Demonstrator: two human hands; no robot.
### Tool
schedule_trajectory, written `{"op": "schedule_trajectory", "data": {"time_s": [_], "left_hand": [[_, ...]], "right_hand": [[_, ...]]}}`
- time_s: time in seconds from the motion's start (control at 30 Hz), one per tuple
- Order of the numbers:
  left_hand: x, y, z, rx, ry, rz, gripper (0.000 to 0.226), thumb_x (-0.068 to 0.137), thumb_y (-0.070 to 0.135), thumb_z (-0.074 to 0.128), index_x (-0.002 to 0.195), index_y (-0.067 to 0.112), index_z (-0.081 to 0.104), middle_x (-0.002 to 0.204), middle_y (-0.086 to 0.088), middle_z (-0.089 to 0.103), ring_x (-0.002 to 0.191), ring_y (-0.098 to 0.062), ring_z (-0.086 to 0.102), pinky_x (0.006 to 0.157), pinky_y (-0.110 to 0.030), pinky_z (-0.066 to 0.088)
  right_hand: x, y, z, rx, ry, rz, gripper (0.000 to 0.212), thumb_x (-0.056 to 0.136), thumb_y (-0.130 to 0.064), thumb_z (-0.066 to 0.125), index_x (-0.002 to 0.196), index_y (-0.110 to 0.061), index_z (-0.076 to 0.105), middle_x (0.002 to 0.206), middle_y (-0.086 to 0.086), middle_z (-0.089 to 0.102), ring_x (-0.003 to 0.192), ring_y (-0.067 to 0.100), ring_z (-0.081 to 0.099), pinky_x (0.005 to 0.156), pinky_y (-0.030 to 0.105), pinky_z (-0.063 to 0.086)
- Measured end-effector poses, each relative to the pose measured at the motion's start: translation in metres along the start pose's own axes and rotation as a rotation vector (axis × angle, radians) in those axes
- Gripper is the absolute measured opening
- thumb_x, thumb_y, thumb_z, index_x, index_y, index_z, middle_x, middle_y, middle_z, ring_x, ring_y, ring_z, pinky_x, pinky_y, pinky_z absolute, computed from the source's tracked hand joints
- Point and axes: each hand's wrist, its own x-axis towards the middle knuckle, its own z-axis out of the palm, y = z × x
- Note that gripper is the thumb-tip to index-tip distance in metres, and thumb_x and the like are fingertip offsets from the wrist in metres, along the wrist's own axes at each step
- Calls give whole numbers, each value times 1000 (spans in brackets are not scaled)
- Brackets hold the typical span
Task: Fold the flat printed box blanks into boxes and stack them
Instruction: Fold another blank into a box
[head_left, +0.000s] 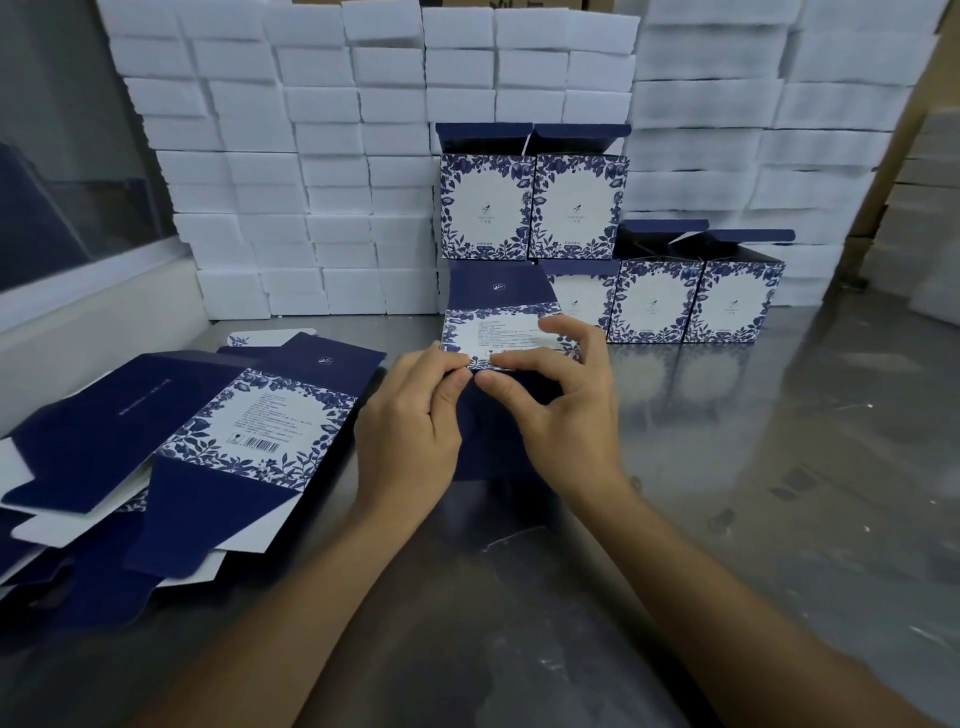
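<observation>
We note both hands working one blank at the table's middle. Our left hand (410, 415) pinches the near edge of the printed panel, thumb and forefinger closed on the card beside the right hand's fingertips. Our right hand (550, 400) grips the same box blank (498, 317), thumb under the edge and fingers curled over the white text panel. The two grips meet at one spot, which we judge is the crease line: holding close on both sides would let the panel bend cleanly there. The blank stands tilted up from the table, its dark blue flap (498, 288) rising away from us, its lower blue part hidden under our hands.

To the left lies the supply of flat blanks (249, 415), fanned loosely and overlapping, barcode side up, near our left hand for easy reach.

Behind the work stand the folded boxes (691, 301), lids open: two on the table at right, two more stacked higher (535, 208) on a row partly hidden behind the held blank. Open lids suggest filling comes later.

White foam blocks (311, 182) are walled up at the back. The steel table (727, 467) mirrors the boxes.

Judgement: folding step just starting on this blank; several done, many left.
</observation>
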Motion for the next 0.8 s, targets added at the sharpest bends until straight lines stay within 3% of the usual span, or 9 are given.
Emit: {"op": "schedule_trajectory", "data": {"time_s": [0.13,0.4,0.6,0.8], "left_hand": [[0,-1,-1,-28,10,-22,19,96,18,58,104,7,70,99,-4,68,88,-24,66,72,-39,53],[1,-3,1,-28,22,-52,21,96,24,55,101,9,68,98,5,61,89,-17,62,70,-37,52],[1,-7,1,-66,30,-75,19,95,25,56,102,11,67,99,9,58,86,-14,62,72,-38,53],[0,-10,1,-45,29,-66,20,95,27,55,104,12,67,98,11,56,86,-6,57,72,-27,47]], "right_hand": [[0,0,-2,-38,-48,2,13,89,-19,76,102,-18,79,124,-1,53,119,12,54,96,5,34],[6,4,-3,-17,-48,27,8,86,-13,77,94,-17,78,115,1,53,109,-8,49,92,2,33],[4,7,-8,-21,-32,42,14,88,-18,76,101,-14,76,118,2,58,112,6,55,95,10,38],[9,9,-10,36,-28,46,9,88,-14,75,96,-15,78,116,3,57,111,-4,52,96,10,37]]}}
